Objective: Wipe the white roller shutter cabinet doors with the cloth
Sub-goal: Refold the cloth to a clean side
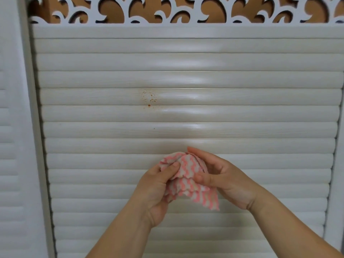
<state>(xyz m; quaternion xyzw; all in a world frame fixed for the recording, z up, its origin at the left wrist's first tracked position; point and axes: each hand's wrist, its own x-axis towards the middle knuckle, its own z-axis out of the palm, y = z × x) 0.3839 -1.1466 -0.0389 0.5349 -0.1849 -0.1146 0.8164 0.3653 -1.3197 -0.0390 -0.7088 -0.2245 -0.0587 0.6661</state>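
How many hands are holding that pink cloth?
2: the left hand pinches the cloth from the left, the right hand grips it from the right.

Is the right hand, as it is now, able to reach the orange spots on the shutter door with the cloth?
Probably yes. The right hand holds the cloth together with the left hand, below the orange spots. Only bare slats of the shutter door lie between; nothing blocks the way up.
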